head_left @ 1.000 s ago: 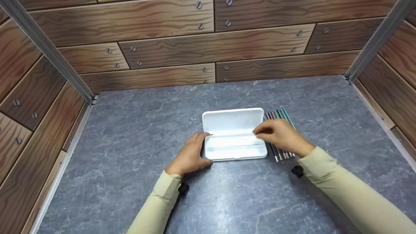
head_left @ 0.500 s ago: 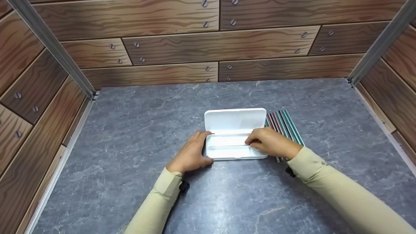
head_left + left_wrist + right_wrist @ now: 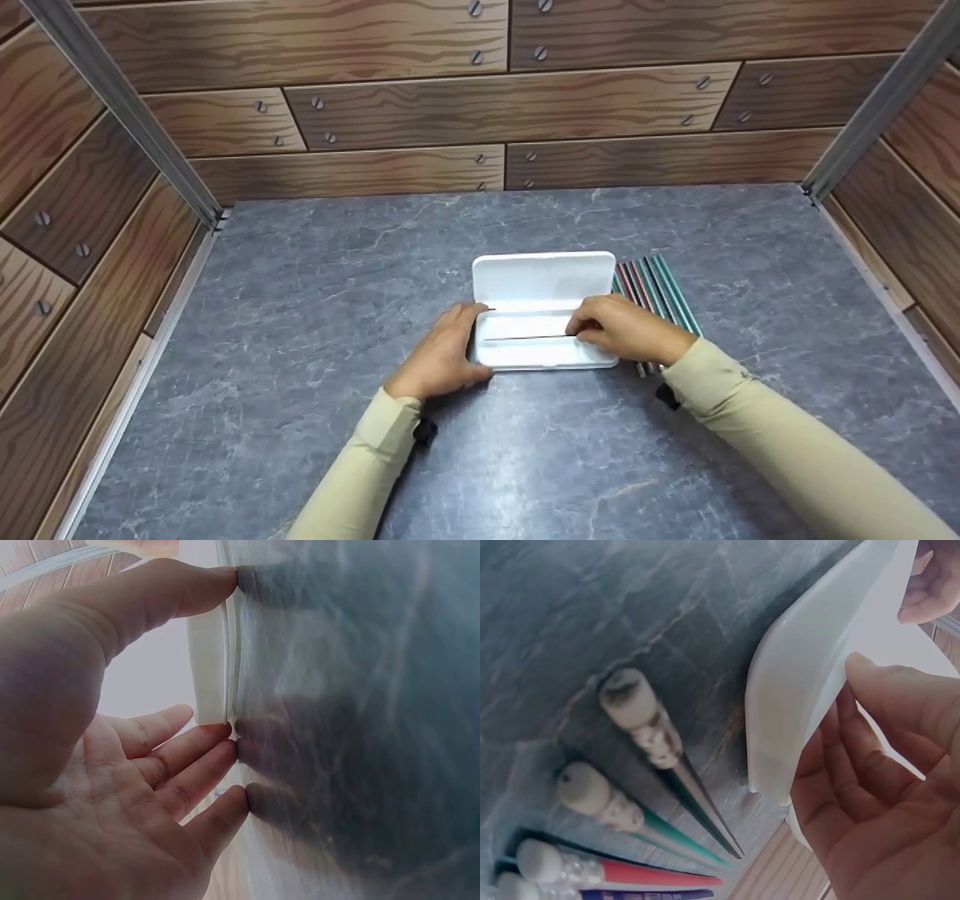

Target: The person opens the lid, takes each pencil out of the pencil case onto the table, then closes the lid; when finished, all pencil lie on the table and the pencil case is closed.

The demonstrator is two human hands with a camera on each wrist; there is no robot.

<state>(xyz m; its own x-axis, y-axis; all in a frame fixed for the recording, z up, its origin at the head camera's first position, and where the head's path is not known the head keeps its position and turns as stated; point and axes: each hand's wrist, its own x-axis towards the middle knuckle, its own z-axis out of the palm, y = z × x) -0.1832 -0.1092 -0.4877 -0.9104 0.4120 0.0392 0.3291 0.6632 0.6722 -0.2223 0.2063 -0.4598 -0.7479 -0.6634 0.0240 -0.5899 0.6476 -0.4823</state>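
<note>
A white pencil case [image 3: 544, 279] lies with its lid raised at the back. My left hand [image 3: 442, 352] holds its left end, thumb at the front corner and fingers around the back; the left wrist view shows these fingertips [image 3: 217, 817] down by the tabletop. The right hand [image 3: 622, 330] reaches over the right end with curled fingers. Its thumb and fingertips pinch at a thin inner divider [image 3: 525, 338], a dark line running lengthwise inside the case. In the right wrist view, the case's end wall [image 3: 795, 690] partly hides these fingers.
Several pencils [image 3: 660, 289] in green, red and dark colours lie side by side right of the case, partly under the right hand. White erasers [image 3: 585, 787] cap their near ends. A grey marbled tabletop [image 3: 337, 285] meets wood-patterned walls [image 3: 397, 120] at back and sides.
My right hand has come down and left from above the case's right end to the divider, whose line now looks darker. The left hand has stayed on the left end.
</note>
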